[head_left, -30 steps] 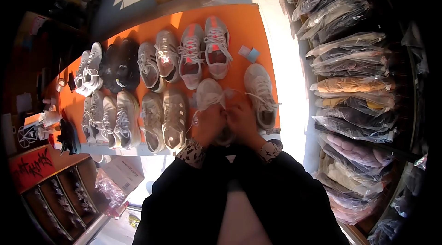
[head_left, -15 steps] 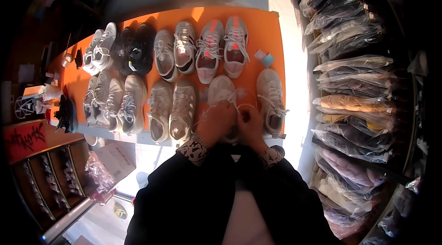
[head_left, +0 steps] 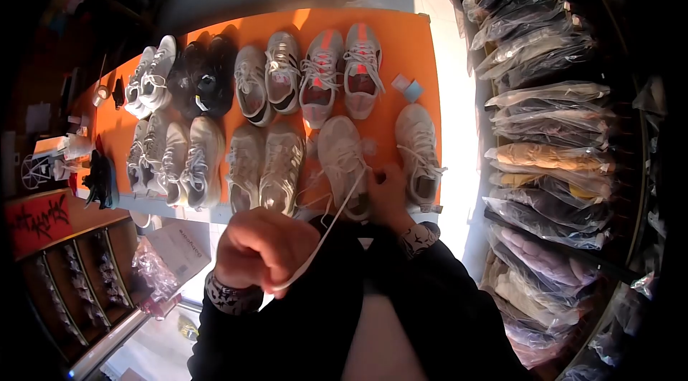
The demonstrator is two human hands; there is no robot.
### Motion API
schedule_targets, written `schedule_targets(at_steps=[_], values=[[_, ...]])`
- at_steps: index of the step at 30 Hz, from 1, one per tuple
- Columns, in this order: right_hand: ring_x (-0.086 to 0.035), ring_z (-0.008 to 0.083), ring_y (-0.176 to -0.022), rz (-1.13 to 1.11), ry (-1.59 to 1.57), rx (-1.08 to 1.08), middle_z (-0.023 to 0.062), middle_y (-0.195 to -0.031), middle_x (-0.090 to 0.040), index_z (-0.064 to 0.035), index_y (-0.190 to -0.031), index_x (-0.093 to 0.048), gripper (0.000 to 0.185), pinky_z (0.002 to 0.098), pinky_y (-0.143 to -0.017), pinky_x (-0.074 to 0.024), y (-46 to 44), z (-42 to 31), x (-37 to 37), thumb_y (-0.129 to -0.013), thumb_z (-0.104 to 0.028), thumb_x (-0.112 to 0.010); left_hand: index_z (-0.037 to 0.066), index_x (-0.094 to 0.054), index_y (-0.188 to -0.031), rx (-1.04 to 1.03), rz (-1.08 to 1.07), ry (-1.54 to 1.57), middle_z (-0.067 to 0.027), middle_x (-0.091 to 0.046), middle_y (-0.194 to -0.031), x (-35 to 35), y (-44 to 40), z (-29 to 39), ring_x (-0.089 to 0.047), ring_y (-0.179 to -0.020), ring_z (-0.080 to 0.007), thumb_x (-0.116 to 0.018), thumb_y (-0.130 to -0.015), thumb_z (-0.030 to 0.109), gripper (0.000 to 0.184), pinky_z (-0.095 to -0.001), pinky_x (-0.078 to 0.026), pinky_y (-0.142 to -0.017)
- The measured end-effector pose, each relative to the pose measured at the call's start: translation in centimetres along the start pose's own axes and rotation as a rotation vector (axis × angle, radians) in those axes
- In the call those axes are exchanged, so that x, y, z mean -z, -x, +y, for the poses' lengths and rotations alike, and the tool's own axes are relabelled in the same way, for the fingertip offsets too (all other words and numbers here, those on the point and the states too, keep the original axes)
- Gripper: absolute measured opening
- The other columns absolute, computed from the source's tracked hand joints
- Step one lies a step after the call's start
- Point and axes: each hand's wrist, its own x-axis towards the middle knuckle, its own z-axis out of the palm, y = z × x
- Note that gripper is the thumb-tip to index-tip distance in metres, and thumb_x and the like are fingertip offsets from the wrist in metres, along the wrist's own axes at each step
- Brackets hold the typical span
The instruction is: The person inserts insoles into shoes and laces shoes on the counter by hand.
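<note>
A white sneaker [head_left: 340, 143] lies on the orange tabletop at the front, toe pointing away from me. My left hand [head_left: 259, 251] is closed on the end of its white shoelace [head_left: 331, 229], which stretches in a long line from the shoe's lacing down to my fingers. That hand is low and left, off the table's front edge. Close against the sneaker's right side is my right hand [head_left: 387, 193], its fingers curled near the lacing; what they pinch is hidden. Right of it stands the matching white sneaker [head_left: 416, 139], laces loosely lying over its side.
Several pairs of shoes fill the orange table [head_left: 408, 30] in two rows, including black shoes [head_left: 206, 79] and grey-pink sneakers [head_left: 362, 66]. A blue-white tag [head_left: 408, 87] lies at the right. Plastic-covered garments [head_left: 552, 159] hang along the right. A cardboard box [head_left: 175, 248] stands lower left.
My left hand has moved from the sneaker down and left toward me, drawing the shoelace out long. The right hand has stayed beside the shoe.
</note>
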Motion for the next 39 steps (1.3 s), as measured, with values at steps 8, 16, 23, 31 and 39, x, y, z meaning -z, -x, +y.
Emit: schedule_targets(at_steps=[8,16,23,31,39], values=[[-0.060,0.0251,-0.066,-0.037,0.092,0.079,0.0130,-0.072,-0.058,-0.0006,-0.076,-0.059,0.014,0.0351,-0.061,-0.0465,-0.1,0.0,-0.4,-0.077,-0.011,-0.068,0.004,-0.059,-0.078,-0.111,0.098,-0.213,-0.0057,-0.063,-0.073,-1.0,1.4,4.1,-0.055,-0.058,-0.0144,-0.068,-0.087,0.018,0.019,-0.0271,-0.043,-0.054],[-0.061,0.0173,-0.063,-0.171,0.007,0.131,0.0083,-0.070,-0.060,-0.0018,-0.076,-0.060,0.013,0.0292,-0.058,-0.0471,-0.8,0.3,0.6,-0.074,-0.008,-0.071,0.005,-0.055,-0.127,0.659,0.806,-1.188,-0.0120,-0.064,-0.108,10.3,2.9,-8.2,-0.062,-0.095,-0.0213,-0.061,-0.089,0.029,0.045,-0.0333,-0.049,-0.082],[-0.059,0.0134,-0.061,-0.232,-0.024,0.101,0.0063,-0.068,-0.059,-0.0020,-0.074,-0.059,0.016,0.0274,-0.057,-0.0466,-1.3,0.9,1.7,-0.074,-0.009,-0.073,0.002,-0.051,-0.120,0.261,0.738,-1.823,-0.0194,-0.063,-0.101,12.1,6.7,-20.0,-0.061,-0.089,-0.0430,-0.058,-0.084,0.021,0.041,-0.0483,-0.049,-0.083],[-0.060,0.0294,-0.071,-0.152,0.360,0.634,0.0118,-0.080,-0.057,-0.0061,-0.084,-0.060,0.011,0.0381,-0.060,-0.0479,-1.8,-2.7,1.0,-0.076,-0.010,-0.065,-0.003,-0.042,-0.127,0.911,0.519,-1.745,-0.0218,-0.060,-0.103,11.0,8.5,-18.8,-0.064,-0.080,-0.0385,-0.060,-0.082,0.019,0.054,-0.0461,-0.054,-0.067],[-0.058,0.0211,-0.063,-0.259,-0.019,0.191,0.0063,-0.073,-0.057,-0.0056,-0.086,-0.057,0.004,0.0329,-0.056,-0.0462,-2.9,-1.8,0.3,-0.082,-0.005,-0.058,0.001,-0.061,-0.104,0.838,0.584,-1.867,-0.0166,-0.064,-0.086,10.6,9.7,-20.5,-0.067,-0.073,-0.0316,-0.070,-0.078,0.029,0.040,-0.0415,-0.054,-0.062]])
